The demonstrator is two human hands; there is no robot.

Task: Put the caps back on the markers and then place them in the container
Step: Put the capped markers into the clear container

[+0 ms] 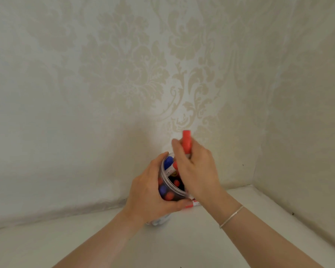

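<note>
Clear container [163,188] sits on the white desk [182,238], near the back wall, tipped slightly toward the person. Left hand [149,192] wraps round its side and rim, thumb at the front, steadying it. Inside: several capped markers, red and blue caps [167,162] showing at the mouth and through the wall.

Right hand [195,169] grips a red-capped marker [187,141] above the opening, cap end pointing up and away, the lower end hidden behind the fingers, over the mouth of the container or just inside it. Cap looks seated. A bracelet [231,216] on that wrist.

Another marker [195,205] lies on the desk just behind the left thumb, mostly hidden by the right forearm; cannot tell if it is capped.

Step in hand, as I judge it: dropping this marker in.

Risks:
- Container looks crowded; the marker may catch on those standing inside and ride up or tip out.
- Jar tilted, so a hard push could slide it on the smooth desk if the left hand slackens.
- Right forearm could knock the lying marker.
</note>
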